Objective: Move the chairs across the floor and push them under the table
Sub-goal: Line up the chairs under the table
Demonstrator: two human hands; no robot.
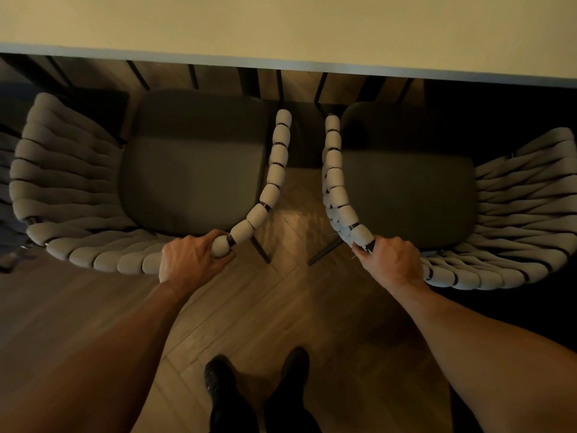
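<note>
Both forearms [118, 348] reach up from the bottom corners, bare, and between them at 6 o'clock my two dark shoes [218, 382] stand on the wooden floor [249, 307], whose planks are laid in a herringbone pattern.

At 8 o'clock my left hand [190, 260] is clamped on the left chair [193, 170]. The fingers and thumb are curled round its padded, rope-wrapped rim at the back corner nearest me. At 4 o'clock my right hand [392, 260] grips the right chair [406, 189] in the same way, closed round the rim where a bit of dark metal frame shows between the pale wraps.

The two chairs stand side by side, apart, with a strip of floor between them running toward 12 o'clock. The left one fills the 9 to 10 o'clock area and the right one fills 2 to 3 o'clock. Each has a dark seat cushion inside a curved back and arms of pale woven bands. Both face the table [281, 29], whose light top spans the whole 12 o'clock side. The front edges of the seats lie just short of the table's near edge as seen from above, so the cushions are almost wholly in view. Thin dark legs show in the shadow under the table edge.
</note>
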